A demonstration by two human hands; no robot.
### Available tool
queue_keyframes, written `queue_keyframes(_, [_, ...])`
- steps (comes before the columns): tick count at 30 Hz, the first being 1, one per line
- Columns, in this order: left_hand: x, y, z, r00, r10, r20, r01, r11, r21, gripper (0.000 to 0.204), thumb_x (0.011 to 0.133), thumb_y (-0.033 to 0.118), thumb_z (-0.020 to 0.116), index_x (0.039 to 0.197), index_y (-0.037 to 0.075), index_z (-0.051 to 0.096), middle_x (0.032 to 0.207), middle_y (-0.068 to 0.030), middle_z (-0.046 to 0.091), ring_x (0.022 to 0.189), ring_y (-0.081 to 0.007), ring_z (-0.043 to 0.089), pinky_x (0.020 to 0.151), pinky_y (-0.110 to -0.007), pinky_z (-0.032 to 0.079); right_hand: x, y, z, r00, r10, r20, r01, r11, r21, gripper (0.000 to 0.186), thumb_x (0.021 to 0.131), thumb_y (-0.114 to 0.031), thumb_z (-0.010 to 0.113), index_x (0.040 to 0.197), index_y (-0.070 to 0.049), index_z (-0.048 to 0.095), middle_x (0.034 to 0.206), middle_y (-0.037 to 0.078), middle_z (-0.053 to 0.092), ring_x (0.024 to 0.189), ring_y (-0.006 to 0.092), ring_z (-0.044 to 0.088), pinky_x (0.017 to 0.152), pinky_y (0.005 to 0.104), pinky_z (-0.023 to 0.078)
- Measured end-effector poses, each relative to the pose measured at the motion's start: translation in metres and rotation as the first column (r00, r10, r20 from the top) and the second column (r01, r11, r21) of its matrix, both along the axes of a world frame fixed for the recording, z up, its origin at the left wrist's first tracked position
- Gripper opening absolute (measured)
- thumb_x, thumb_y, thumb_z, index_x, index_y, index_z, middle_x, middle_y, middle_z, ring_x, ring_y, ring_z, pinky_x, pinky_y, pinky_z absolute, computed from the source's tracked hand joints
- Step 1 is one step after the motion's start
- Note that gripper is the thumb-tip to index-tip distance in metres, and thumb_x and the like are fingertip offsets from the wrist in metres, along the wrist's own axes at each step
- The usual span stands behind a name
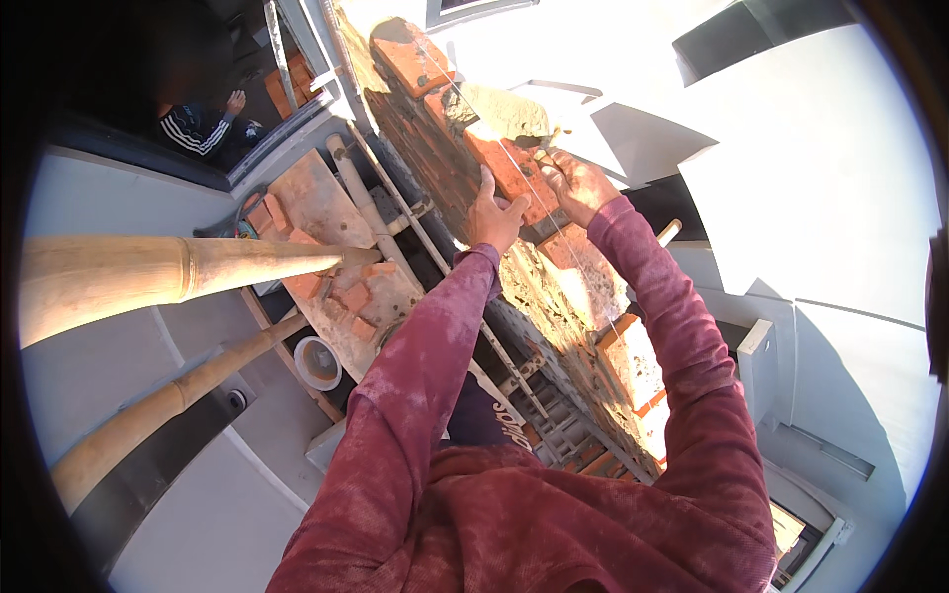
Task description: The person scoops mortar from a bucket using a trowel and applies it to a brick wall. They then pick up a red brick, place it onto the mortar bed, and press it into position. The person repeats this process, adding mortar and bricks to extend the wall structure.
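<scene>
Brickwork (593,282) runs diagonally from the top centre of the frame toward the lower right, seen from above by the person working on it, whose dusty maroon sleeves (415,366) reach up from the bottom edge. Just above centre, an orange brick (506,163) lies on top, with a taut white string (460,91) crossing the picture over it. The left hand (497,215) touches this brick's lower left side, index finger extended and thumb bent toward its top; whether it grips firmly cannot be told. The right hand (581,186), at the brick's right, is curled round the partly hidden handle of what looks like a trowel, its mortar-coloured blade (506,111) just above the brick. Another brick (412,57) sits farther up the row, and a sunlit one (633,361) lies at lower right. At left centre, broken brick pieces (353,296) rest on a board (321,198) beside thick bamboo poles (188,267), with a whitish bucket (318,364) below. In the upper left, another person's striped sleeve (198,130) shows in shadow.
</scene>
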State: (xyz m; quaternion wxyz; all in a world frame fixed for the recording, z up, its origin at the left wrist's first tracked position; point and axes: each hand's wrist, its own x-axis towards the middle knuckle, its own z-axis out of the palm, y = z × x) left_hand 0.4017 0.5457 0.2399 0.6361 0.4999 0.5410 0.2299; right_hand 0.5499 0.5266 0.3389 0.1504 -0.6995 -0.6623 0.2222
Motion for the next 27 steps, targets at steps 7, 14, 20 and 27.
queue_keyframes(7, [0.000,0.002,0.007,0.996,-0.070,-0.054,0.071,0.997,0.020,0.090,0.083,0.029,0.068,0.151,0.003,0.015,0.085,-0.0078,0.066,0.073,-0.0165,0.066,0.074,-0.035,0.052,0.000,-0.007,0.004,0.984,-0.154,0.085,0.163,0.981,-0.107,0.041,0.097,-0.025,0.047,0.130,-0.001,0.047,0.101,0.030,0.064,0.098,0.0438,0.062,0.084,0.0454,0.050])
queue_keyframes(14, [-0.065,-0.025,0.019,0.973,-0.203,0.112,0.206,0.978,-0.020,0.077,0.093,0.039,0.059,0.149,0.000,0.023,0.096,-0.0114,0.064,0.084,-0.0160,0.067,0.071,-0.030,0.055,-0.027,-0.044,0.050,0.970,-0.211,-0.119,0.214,0.977,0.017,0.028,0.093,-0.019,0.051,0.113,0.000,0.051,0.084,0.023,0.062,0.081,0.0359,0.064,0.075,0.0406,0.049])
queue_keyframes(20, [-0.230,-0.097,0.156,0.998,0.053,-0.044,-0.027,0.892,0.452,0.027,0.089,0.011,0.065,0.113,-0.002,0.064,0.094,-0.0088,0.064,0.079,-0.0122,0.061,0.069,-0.025,0.050,-0.090,-0.146,-0.010,0.777,-0.289,-0.560,0.242,0.957,-0.158,0.018,0.079,-0.015,0.059,0.086,0.000,0.052,0.071,0.011,0.056,0.066,0.0234,0.057,0.062,0.0363,0.046])
queue_keyframes(27, [-0.295,-0.017,0.293,0.828,0.560,-0.022,-0.036,0.092,0.995,0.090,0.081,0.026,0.074,0.148,0.007,0.017,0.145,-0.0173,0.026,0.133,-0.0280,0.031,0.109,-0.048,0.029,-0.135,-0.062,-0.163,0.391,-0.454,-0.801,-0.002,0.869,-0.494,0.018,0.079,-0.016,0.063,0.075,-0.006,0.049,0.059,0.004,0.052,0.045,0.0137,0.054,0.041,0.0328,0.044])
